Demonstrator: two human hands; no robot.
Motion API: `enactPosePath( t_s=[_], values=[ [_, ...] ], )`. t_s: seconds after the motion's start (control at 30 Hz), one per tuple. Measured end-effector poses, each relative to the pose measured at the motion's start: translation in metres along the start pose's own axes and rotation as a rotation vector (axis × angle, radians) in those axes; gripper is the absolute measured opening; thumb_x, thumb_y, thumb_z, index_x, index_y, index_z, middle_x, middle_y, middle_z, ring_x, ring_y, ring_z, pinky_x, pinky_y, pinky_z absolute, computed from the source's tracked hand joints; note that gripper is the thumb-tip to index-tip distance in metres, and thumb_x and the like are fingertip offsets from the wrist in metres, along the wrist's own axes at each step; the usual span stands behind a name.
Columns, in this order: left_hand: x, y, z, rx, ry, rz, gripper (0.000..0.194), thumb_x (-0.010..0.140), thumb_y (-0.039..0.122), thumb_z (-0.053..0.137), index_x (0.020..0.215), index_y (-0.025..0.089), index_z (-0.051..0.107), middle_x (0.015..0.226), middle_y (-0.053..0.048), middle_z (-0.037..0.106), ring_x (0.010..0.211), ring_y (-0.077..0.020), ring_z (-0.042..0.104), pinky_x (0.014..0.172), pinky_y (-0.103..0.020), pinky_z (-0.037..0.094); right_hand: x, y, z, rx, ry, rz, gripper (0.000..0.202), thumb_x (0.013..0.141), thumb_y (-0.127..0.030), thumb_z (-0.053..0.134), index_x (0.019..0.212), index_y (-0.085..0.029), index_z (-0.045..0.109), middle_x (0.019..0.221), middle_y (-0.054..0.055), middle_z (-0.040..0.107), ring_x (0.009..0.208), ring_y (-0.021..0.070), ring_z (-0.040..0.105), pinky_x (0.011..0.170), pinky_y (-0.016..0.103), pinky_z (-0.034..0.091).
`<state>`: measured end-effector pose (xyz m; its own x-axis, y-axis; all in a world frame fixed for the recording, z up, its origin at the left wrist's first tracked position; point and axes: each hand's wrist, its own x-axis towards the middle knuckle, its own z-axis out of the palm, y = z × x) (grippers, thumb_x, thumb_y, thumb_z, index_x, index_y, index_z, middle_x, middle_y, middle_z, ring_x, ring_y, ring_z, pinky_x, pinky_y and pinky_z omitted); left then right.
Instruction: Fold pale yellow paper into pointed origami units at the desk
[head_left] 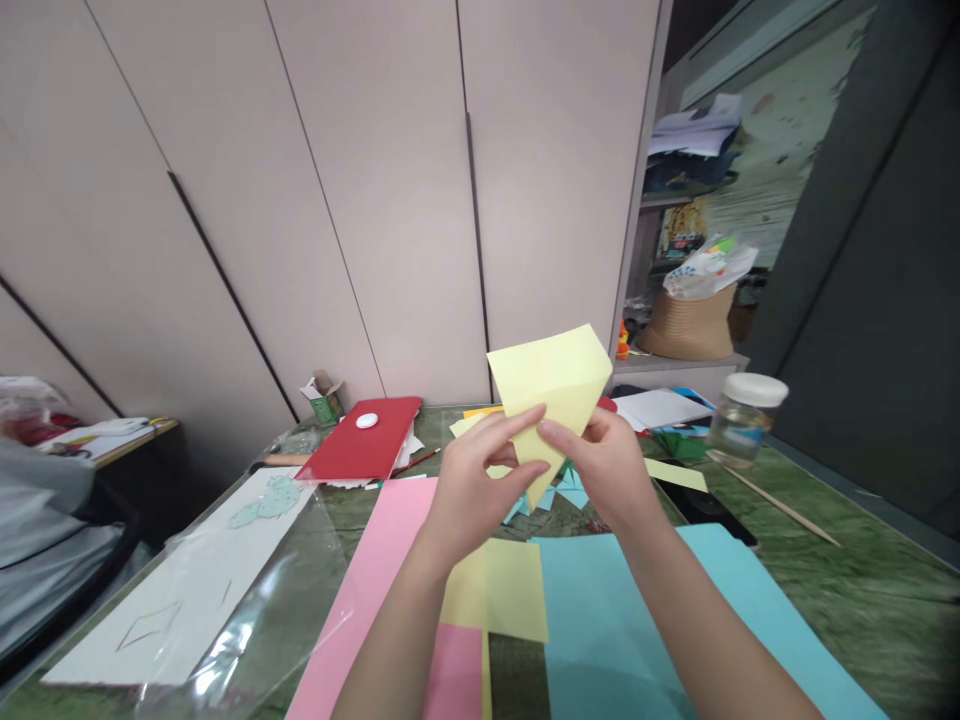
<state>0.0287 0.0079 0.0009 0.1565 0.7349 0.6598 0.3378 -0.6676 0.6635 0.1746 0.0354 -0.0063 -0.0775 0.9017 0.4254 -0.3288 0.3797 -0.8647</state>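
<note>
A pale yellow paper (559,375), folded to a point at its lower end, is held up above the table between both hands. My left hand (484,480) has its fingers on the left edge and face of the paper. My right hand (604,465) pinches its right side, the thumb on the front and the other fingers behind. Below lie a yellow sheet (514,590), pink sheets (390,530) and blue sheets (600,600). Small blue folded pieces (571,488) show partly behind the hands.
A red folder (364,440) and a white drawing sheet (195,580) under clear plastic lie left. To the right are a lidded jar (746,420), a wooden stick (780,500) and a dark phone (701,505). A seated person's sleeve (52,475) shows far left.
</note>
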Motion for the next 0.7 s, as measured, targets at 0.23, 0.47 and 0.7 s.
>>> enactPosePath(
  t_s=[0.23, 0.47, 0.7],
  values=[
    [-0.0014, 0.0014, -0.0001, 0.007, 0.001, 0.000, 0.049, 0.076, 0.018, 0.067, 0.122, 0.032, 0.059, 0.091, -0.003, 0.061, 0.062, -0.0084, 0.044, 0.058, -0.020, 0.049, -0.0002, -0.0007, 0.0028, 0.003, 0.017, -0.006, 0.021, 0.070, -0.030, 0.075, 0.089, -0.022, 0.074, 0.096, 0.003, 0.075, 0.088, 0.0206, 0.069, 0.074, 0.028, 0.054],
    [-0.0027, 0.0015, -0.0004, 0.005, 0.004, 0.000, 0.049, 0.077, 0.016, 0.065, 0.123, 0.032, 0.059, 0.089, -0.002, 0.059, 0.058, -0.0074, 0.040, 0.056, -0.019, 0.046, 0.0000, 0.0016, 0.0045, 0.014, 0.030, -0.016, 0.021, 0.071, -0.031, 0.075, 0.089, -0.021, 0.073, 0.096, 0.004, 0.075, 0.090, 0.0220, 0.069, 0.075, 0.030, 0.054],
    [-0.0027, 0.0015, 0.0000, -0.001, 0.003, -0.027, 0.051, 0.077, 0.014, 0.065, 0.123, 0.033, 0.058, 0.087, -0.001, 0.056, 0.057, -0.0062, 0.038, 0.054, -0.019, 0.044, 0.0013, 0.0048, 0.0038, 0.020, 0.042, -0.023, 0.020, 0.071, -0.030, 0.075, 0.090, -0.021, 0.073, 0.093, 0.003, 0.075, 0.087, 0.0201, 0.068, 0.074, 0.028, 0.054]
  ],
)
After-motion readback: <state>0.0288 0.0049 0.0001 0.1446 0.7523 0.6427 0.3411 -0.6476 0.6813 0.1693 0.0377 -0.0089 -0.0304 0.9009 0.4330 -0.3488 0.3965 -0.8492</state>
